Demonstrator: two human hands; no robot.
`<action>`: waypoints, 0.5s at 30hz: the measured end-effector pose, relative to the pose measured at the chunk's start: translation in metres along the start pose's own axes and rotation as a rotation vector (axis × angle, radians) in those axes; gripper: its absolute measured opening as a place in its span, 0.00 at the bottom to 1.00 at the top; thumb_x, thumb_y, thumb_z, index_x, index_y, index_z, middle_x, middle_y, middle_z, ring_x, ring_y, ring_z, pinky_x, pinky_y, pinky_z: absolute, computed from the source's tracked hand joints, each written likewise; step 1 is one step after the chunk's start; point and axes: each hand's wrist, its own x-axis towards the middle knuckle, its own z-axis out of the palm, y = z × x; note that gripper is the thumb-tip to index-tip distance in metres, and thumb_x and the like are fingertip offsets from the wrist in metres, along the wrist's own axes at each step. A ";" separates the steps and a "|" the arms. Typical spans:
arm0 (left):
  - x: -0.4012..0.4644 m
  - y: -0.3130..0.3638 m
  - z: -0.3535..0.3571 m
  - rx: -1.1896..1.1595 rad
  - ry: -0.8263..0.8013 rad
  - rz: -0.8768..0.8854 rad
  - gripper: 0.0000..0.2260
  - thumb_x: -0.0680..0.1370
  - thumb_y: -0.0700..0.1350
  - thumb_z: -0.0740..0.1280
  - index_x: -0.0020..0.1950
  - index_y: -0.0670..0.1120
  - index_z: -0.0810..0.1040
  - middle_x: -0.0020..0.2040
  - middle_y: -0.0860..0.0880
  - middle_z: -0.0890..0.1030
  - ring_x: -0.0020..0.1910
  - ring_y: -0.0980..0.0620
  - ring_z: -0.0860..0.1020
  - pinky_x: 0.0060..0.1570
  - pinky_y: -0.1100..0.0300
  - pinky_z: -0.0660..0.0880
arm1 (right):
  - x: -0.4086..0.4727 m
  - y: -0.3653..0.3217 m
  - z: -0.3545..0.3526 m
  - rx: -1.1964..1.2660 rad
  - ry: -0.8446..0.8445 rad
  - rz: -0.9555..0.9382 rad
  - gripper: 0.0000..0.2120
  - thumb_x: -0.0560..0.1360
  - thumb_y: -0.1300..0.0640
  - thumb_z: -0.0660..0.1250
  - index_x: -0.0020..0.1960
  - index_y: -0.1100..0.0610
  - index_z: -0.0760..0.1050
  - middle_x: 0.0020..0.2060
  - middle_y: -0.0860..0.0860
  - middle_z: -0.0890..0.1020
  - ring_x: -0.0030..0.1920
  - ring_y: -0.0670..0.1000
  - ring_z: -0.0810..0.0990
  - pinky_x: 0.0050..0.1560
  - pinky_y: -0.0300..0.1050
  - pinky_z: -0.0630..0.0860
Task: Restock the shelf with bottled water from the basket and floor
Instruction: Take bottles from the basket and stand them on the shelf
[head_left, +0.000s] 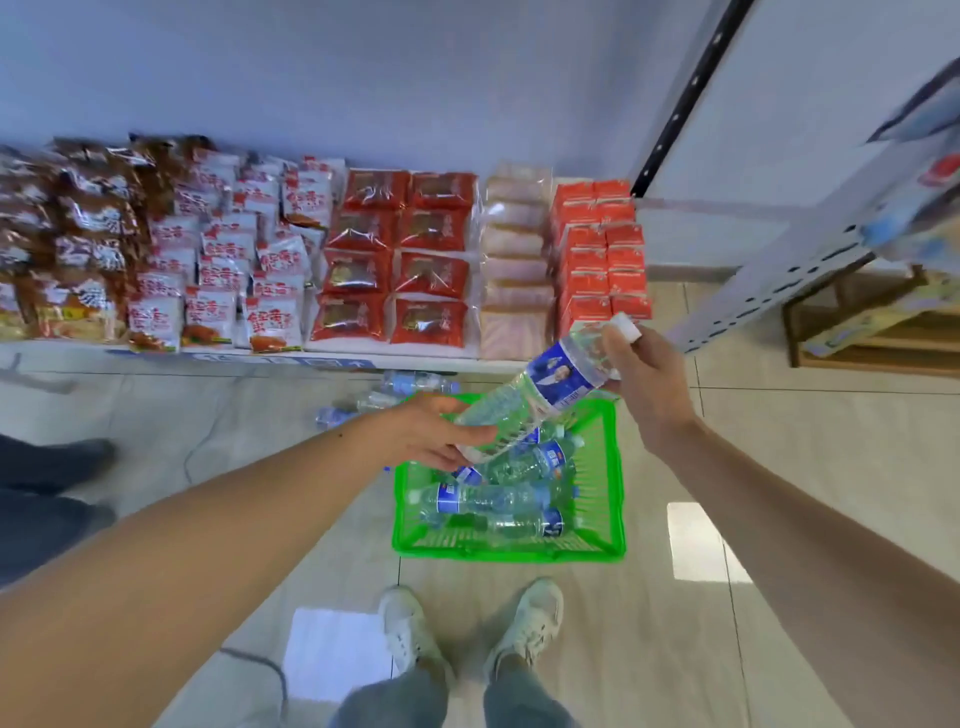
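Overhead, we held one water bottle (540, 387) above green basket (511, 552), long axis tilted, cap up-right toward shelf. Right hand (647, 382) clenched round its neck; left hand (441, 434) cupped its base, fingers loosely curled. Right hand sat nearer shelf (363, 358), better placed for lift.

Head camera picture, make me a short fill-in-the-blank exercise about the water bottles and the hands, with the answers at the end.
1. The raised bottle is held by ____ hands at once.
2. The right hand grips the bottle near its ____ cap.
3. The left hand holds the bottle's base above a ____ basket that has more bottles lying in it.
4. Other loose bottles lie on the ____ under the snack shelf.

Missing words: two; white; green; floor
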 end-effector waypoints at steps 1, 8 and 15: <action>-0.023 0.011 -0.001 0.010 -0.016 0.014 0.40 0.67 0.49 0.77 0.74 0.46 0.61 0.55 0.40 0.82 0.49 0.45 0.83 0.52 0.54 0.79 | -0.014 -0.027 -0.005 -0.031 -0.018 -0.041 0.12 0.78 0.52 0.65 0.52 0.61 0.77 0.44 0.58 0.81 0.46 0.57 0.79 0.54 0.67 0.77; -0.160 0.073 0.004 0.221 -0.059 0.157 0.33 0.65 0.54 0.78 0.63 0.49 0.66 0.51 0.38 0.83 0.44 0.45 0.85 0.44 0.55 0.82 | -0.105 -0.190 -0.025 -0.135 -0.034 -0.344 0.03 0.72 0.45 0.68 0.42 0.41 0.79 0.32 0.41 0.81 0.36 0.41 0.77 0.44 0.52 0.77; -0.264 0.130 0.008 0.472 -0.099 0.389 0.18 0.73 0.57 0.70 0.57 0.51 0.68 0.46 0.40 0.83 0.38 0.51 0.85 0.40 0.58 0.82 | -0.161 -0.306 -0.033 -0.191 0.019 -0.546 0.13 0.76 0.48 0.66 0.51 0.58 0.77 0.46 0.61 0.83 0.47 0.61 0.80 0.50 0.58 0.76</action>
